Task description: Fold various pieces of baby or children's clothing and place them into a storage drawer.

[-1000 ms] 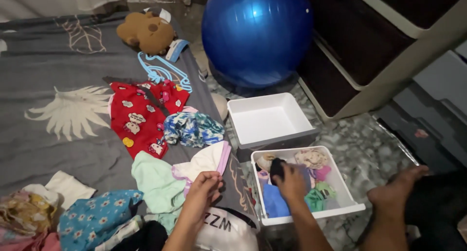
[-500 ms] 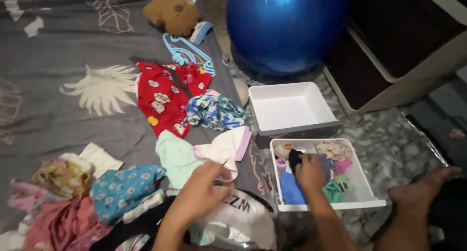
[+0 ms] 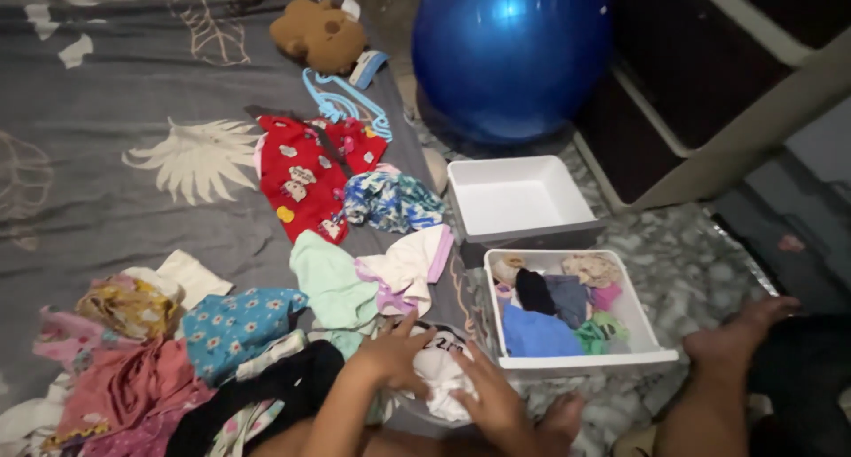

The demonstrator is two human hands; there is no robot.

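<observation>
My left hand (image 3: 390,355) rests with fingers spread on a white garment with black print (image 3: 436,374), at the near edge of the grey bedsheet (image 3: 106,200). Over the same garment's bunched right side lies my right hand (image 3: 490,402), which grips the cloth. Just right of both hands stands a white bin (image 3: 581,361) holding folded small clothes in black, blue, green and pink. A mint garment (image 3: 326,280) and a white one with pink trim (image 3: 409,262) lie just beyond my left hand.
An empty white bin (image 3: 519,200) sits behind the filled one, with a large blue ball (image 3: 510,54) further back. A red printed garment (image 3: 306,178), a blue hanger (image 3: 341,102) and a brown teddy (image 3: 319,33) lie on the sheet. A heap of clothes (image 3: 133,359) lies left. A bare foot (image 3: 745,324) rests right.
My right hand left the filled bin and came down onto the white garment. My left hand dropped from the pink-trimmed piece onto that garment too. The camera shifted slightly.
</observation>
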